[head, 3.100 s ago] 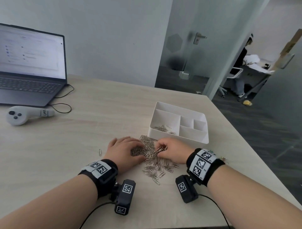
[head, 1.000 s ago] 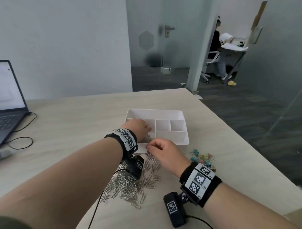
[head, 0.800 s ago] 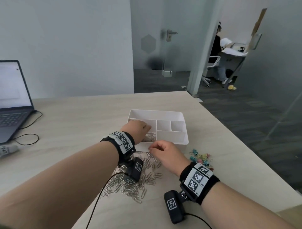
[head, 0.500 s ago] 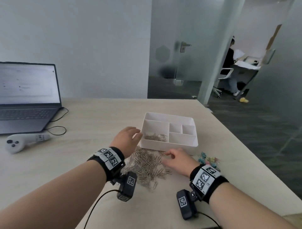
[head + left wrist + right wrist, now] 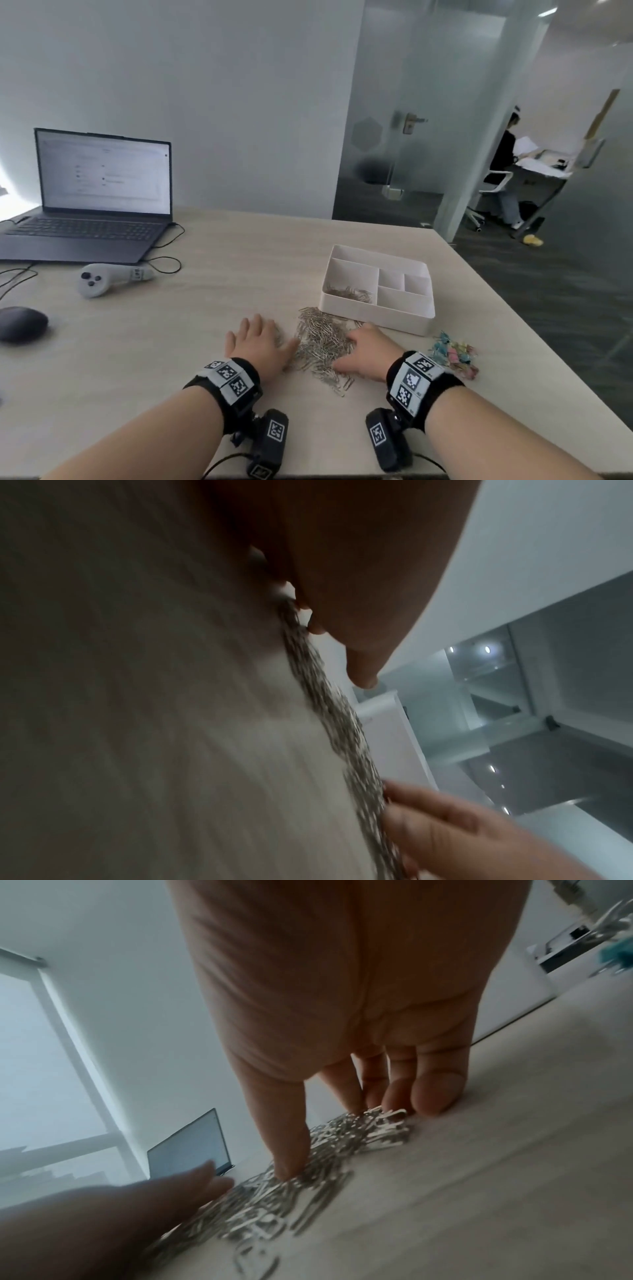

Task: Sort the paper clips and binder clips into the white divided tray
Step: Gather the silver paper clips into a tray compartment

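While both hands [image 5: 260,346] [image 5: 364,353] flank the paper clips [image 5: 320,342], fingers flat, far fingertips hidden, wrist views blurred.

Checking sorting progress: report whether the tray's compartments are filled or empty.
Mostly empty. The white divided tray holds paper clips only in its large left compartment; the others look bare.

Laptop [image 5: 102,192] screen: lines of text, too blurred to read.
Wristbands [image 5: 227,375]: black-and-white square code markers, no letters.
Wrist cameras [image 5: 274,431]: the same code markers; nothing else legible.
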The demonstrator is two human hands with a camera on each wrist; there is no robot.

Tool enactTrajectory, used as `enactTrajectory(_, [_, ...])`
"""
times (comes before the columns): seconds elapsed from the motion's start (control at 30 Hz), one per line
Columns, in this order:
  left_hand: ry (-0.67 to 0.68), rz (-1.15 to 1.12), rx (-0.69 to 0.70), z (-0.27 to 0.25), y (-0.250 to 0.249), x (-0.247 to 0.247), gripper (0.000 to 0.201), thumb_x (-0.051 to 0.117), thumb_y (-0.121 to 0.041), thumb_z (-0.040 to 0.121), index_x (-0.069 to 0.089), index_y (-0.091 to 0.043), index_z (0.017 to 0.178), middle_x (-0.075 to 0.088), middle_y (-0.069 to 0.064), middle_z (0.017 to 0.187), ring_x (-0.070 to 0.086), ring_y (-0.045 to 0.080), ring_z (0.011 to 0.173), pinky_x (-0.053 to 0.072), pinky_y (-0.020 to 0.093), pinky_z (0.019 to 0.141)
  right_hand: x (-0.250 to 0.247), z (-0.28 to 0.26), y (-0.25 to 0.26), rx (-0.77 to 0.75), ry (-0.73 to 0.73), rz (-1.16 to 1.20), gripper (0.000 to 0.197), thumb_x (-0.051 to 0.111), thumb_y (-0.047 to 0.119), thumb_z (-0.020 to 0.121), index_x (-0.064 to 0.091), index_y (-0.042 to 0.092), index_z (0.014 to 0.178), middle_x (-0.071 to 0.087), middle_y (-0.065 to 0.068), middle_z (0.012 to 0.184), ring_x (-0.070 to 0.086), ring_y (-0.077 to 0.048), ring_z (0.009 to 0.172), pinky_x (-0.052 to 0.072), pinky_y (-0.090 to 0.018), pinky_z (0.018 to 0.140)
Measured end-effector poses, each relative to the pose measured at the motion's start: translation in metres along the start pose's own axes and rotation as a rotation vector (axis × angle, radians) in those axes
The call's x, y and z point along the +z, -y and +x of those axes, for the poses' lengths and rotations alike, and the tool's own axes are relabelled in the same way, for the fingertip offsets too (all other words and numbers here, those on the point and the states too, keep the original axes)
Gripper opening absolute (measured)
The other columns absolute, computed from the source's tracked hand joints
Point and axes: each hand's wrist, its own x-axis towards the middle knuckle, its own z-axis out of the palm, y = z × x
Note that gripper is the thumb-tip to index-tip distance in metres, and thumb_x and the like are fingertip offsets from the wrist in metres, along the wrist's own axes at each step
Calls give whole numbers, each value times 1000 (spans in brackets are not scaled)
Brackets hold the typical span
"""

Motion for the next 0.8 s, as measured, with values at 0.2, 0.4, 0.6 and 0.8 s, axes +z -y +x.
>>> enactTrajectory(0.2, [117,-34,205,-13,-49,7,96,38,-77,85,9,-24,159,-4,2,168,-7,22,154,-3,48,123,5,-2,-2,-98,41,86,90,75,40,75,36,26,155,26,-2,153,60,-18,115,53,-26,91])
enactTrajectory(0.4, [208,-15,336,-4,-38,-13,151,47,-103,31,-5,-38,157,-8,-1,167,-5,24,154,8,43,124,-4,-1,-22,-119,99,58,121,86,55,61,18,37,159,21,1,152,46,-16,131,39,-26,110])
enactTrajectory(0.6, [210,189,302,8,-34,-32,139,73,-85,41,-7,-53,150,25,-1,154,29,26,140,39,49,110,-8,7,-17,-134,152,-71,126,87,60,59,13,39,158,19,-2,154,43,-21,135,35,-32,116])
enactTrajectory(0.8, [267,153,351,13,-54,-31,127,80,-71,50,9,-47,153,34,1,141,49,24,127,47,37,103,-6,18,-1,-173,140,-80,112,88,57,59,29,38,153,28,-1,144,47,-20,131,40,-33,113])
